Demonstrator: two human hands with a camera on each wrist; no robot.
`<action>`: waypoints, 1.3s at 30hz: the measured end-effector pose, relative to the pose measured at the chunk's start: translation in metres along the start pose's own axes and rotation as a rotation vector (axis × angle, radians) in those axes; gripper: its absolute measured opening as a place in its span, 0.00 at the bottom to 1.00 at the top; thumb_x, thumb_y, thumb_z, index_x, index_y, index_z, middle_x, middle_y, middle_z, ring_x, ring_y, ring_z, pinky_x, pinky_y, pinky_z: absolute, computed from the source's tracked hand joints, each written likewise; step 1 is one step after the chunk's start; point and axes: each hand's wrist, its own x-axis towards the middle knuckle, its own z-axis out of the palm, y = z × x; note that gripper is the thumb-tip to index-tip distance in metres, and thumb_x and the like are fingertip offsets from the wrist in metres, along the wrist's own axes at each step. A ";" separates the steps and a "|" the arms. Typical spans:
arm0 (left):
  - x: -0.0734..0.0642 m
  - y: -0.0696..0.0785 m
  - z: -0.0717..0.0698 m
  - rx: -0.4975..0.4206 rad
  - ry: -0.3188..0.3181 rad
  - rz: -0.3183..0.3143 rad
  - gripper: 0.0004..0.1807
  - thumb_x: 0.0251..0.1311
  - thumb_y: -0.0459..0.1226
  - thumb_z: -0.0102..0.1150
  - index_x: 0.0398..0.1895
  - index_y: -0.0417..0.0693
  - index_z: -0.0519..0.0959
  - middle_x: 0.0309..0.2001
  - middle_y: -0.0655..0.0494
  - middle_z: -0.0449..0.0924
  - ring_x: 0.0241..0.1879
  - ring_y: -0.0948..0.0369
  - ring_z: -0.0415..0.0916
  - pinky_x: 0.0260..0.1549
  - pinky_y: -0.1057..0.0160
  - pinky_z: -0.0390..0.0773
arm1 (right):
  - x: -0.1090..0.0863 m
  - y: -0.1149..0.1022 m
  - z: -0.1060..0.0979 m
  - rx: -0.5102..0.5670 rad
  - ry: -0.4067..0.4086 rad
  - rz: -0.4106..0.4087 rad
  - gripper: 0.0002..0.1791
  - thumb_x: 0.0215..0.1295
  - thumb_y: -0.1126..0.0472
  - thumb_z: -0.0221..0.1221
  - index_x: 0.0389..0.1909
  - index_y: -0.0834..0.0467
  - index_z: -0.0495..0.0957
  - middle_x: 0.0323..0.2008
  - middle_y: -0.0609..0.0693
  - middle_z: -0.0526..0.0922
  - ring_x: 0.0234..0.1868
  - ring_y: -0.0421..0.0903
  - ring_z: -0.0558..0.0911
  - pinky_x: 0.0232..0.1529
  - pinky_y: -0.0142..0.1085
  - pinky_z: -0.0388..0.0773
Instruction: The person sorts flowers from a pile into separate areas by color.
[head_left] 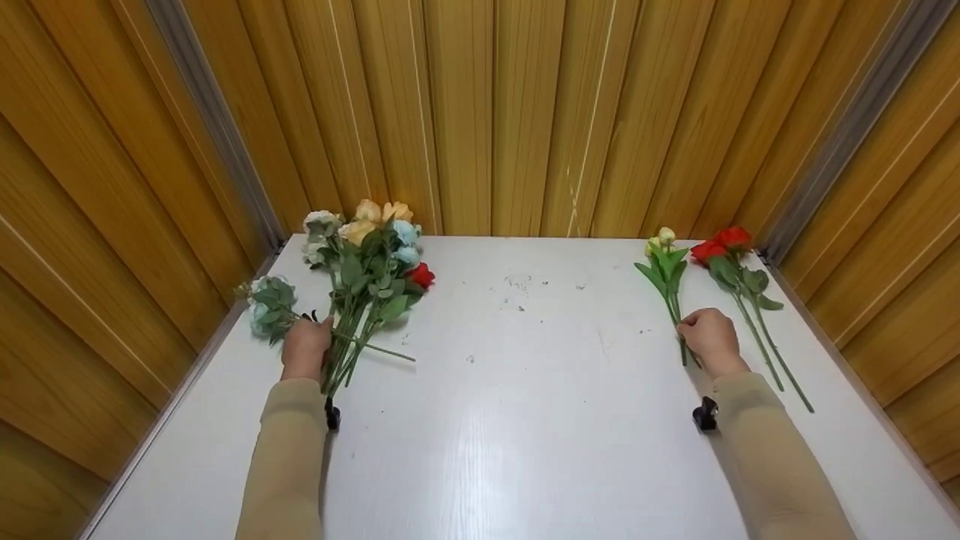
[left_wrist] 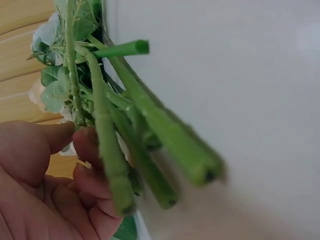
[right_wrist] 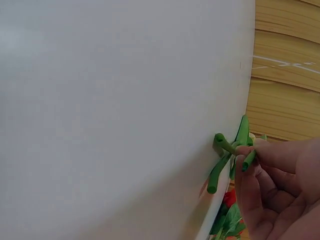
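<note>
Far left: the pale-blue spray [head_left: 276,298] is showing at the table's [head_left: 487,420] edge; the left hand [head_left: 304,348] is pinching, apparently, its stem, which is crossing the mixed bunch [head_left: 360,274]. Right: the right hand [head_left: 709,339] is pinching a stem of the tulips [head_left: 663,266] between thumb and fingertip; the red roses [head_left: 724,247] are lying just beyond. Judged step: sorting stems by hand; next move is probably calling for freeing each pinched stem from its neighbours. Left fingers are hiding stems, and how many the left is gripping, cannot tell.
</note>
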 end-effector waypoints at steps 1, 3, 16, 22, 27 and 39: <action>0.001 0.000 0.000 -0.015 -0.002 -0.015 0.27 0.79 0.52 0.45 0.38 0.38 0.80 0.27 0.48 0.76 0.26 0.55 0.73 0.26 0.56 0.72 | 0.000 0.000 0.001 -0.005 -0.001 0.001 0.14 0.73 0.63 0.57 0.45 0.72 0.83 0.38 0.66 0.87 0.31 0.50 0.81 0.31 0.38 0.76; 0.004 -0.002 0.001 -0.054 -0.004 -0.042 0.25 0.78 0.53 0.46 0.31 0.43 0.77 0.21 0.54 0.73 0.22 0.58 0.72 0.25 0.57 0.71 | 0.000 0.000 0.001 -0.005 -0.007 0.002 0.14 0.72 0.63 0.57 0.45 0.72 0.82 0.36 0.64 0.86 0.29 0.49 0.79 0.30 0.38 0.75; 0.015 -0.011 -0.001 -0.523 0.102 -0.103 0.21 0.76 0.47 0.51 0.26 0.46 0.77 0.11 0.61 0.72 0.13 0.64 0.71 0.20 0.63 0.75 | 0.000 -0.002 0.003 -0.024 -0.047 0.031 0.16 0.72 0.62 0.56 0.45 0.73 0.82 0.41 0.68 0.86 0.31 0.49 0.81 0.29 0.37 0.76; 0.011 -0.007 -0.006 -0.826 0.127 -0.140 0.15 0.73 0.46 0.59 0.42 0.42 0.80 0.18 0.59 0.78 0.20 0.65 0.80 0.22 0.66 0.80 | 0.000 -0.002 0.003 -0.028 -0.057 0.040 0.15 0.71 0.62 0.57 0.45 0.72 0.83 0.44 0.69 0.86 0.34 0.52 0.83 0.31 0.38 0.78; 0.004 -0.001 -0.009 -1.020 0.088 -0.167 0.13 0.72 0.44 0.61 0.41 0.43 0.81 0.24 0.57 0.82 0.25 0.63 0.83 0.27 0.66 0.83 | 0.000 -0.002 0.002 -0.023 -0.063 0.043 0.14 0.71 0.63 0.58 0.45 0.72 0.83 0.45 0.69 0.86 0.36 0.53 0.83 0.33 0.39 0.79; -0.004 0.008 -0.016 -1.217 0.005 -0.201 0.15 0.68 0.34 0.65 0.54 0.38 0.79 0.23 0.55 0.84 0.24 0.64 0.84 0.33 0.67 0.87 | -0.002 -0.003 0.003 -0.017 -0.065 0.030 0.13 0.70 0.64 0.58 0.44 0.72 0.83 0.38 0.64 0.86 0.31 0.49 0.79 0.32 0.38 0.76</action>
